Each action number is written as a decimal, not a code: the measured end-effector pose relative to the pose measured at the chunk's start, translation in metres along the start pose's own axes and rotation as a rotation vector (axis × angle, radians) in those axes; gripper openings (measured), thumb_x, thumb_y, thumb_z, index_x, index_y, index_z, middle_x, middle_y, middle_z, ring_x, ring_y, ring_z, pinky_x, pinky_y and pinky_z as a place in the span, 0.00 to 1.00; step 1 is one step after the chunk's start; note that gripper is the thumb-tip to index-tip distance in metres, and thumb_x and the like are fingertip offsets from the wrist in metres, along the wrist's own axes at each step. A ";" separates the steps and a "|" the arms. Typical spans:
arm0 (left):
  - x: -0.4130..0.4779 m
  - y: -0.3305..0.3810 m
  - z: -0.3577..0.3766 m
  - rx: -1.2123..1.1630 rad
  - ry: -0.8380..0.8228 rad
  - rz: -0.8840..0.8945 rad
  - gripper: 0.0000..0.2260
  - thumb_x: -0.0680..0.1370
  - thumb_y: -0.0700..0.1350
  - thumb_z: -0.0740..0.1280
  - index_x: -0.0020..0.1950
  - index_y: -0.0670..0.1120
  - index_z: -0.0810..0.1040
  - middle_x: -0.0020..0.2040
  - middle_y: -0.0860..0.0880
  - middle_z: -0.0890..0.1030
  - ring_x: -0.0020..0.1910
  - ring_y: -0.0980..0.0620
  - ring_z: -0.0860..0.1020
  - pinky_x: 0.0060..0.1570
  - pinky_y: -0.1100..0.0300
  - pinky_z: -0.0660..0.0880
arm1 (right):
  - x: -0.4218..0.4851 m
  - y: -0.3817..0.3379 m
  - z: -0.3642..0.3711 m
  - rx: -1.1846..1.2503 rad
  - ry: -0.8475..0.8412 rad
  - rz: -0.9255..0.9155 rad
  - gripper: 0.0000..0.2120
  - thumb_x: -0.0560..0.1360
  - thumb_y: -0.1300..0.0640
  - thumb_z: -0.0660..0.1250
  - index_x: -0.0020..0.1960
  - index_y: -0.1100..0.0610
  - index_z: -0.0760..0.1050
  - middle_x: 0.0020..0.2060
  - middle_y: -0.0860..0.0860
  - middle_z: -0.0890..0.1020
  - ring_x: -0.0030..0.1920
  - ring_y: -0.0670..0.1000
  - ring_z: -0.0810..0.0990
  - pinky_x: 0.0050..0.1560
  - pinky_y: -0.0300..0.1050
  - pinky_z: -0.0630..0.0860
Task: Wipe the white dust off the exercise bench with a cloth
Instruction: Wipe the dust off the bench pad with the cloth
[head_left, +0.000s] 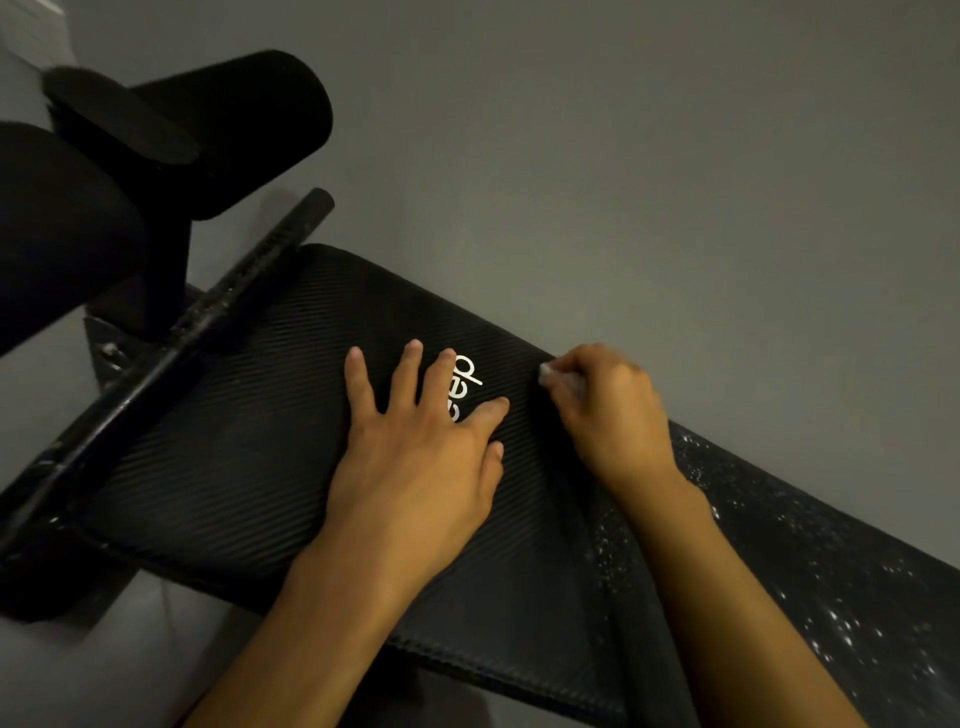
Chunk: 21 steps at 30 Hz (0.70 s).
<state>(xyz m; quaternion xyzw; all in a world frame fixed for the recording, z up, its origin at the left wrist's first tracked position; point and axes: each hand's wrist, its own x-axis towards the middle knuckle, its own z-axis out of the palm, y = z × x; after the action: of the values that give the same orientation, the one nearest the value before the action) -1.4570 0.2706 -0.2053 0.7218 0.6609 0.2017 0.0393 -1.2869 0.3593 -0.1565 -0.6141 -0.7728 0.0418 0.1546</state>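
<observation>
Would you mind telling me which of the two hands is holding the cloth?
The right hand, fisted on the white cloth at the bench's far edge; the left hand lies flat, empty.

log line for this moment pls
left hand flat on bench pad | right hand closed on cloth at far edge | white dust remains right

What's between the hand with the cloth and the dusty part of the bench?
Nothing visible. The right hand grips the cloth at the bench's far edge, and the white dust lies on the pad to its right. The left hand rests flat on the other side, away from that path.
</observation>
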 end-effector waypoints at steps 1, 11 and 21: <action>0.000 0.000 0.000 -0.001 -0.001 0.003 0.25 0.78 0.59 0.51 0.68 0.58 0.79 0.74 0.39 0.72 0.77 0.34 0.65 0.72 0.23 0.52 | 0.011 0.001 0.001 -0.011 0.020 0.059 0.07 0.79 0.48 0.68 0.53 0.49 0.80 0.50 0.50 0.84 0.50 0.54 0.82 0.50 0.53 0.80; 0.000 0.000 -0.007 -0.007 -0.032 -0.019 0.20 0.79 0.59 0.58 0.67 0.54 0.77 0.76 0.40 0.70 0.78 0.35 0.62 0.74 0.24 0.50 | 0.018 -0.022 0.013 0.138 -0.022 -0.116 0.08 0.79 0.47 0.68 0.52 0.51 0.82 0.47 0.45 0.83 0.47 0.46 0.82 0.49 0.52 0.80; 0.000 0.000 -0.009 -0.007 -0.037 -0.013 0.21 0.77 0.54 0.58 0.66 0.50 0.77 0.74 0.39 0.71 0.77 0.34 0.64 0.72 0.23 0.52 | -0.047 -0.020 -0.006 0.039 -0.054 -0.181 0.07 0.80 0.45 0.65 0.54 0.46 0.79 0.49 0.41 0.79 0.46 0.44 0.80 0.45 0.53 0.81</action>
<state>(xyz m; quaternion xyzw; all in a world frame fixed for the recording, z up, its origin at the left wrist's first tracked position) -1.4597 0.2690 -0.1972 0.7210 0.6640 0.1901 0.0554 -1.2947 0.3084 -0.1541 -0.5372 -0.8281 0.0593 0.1487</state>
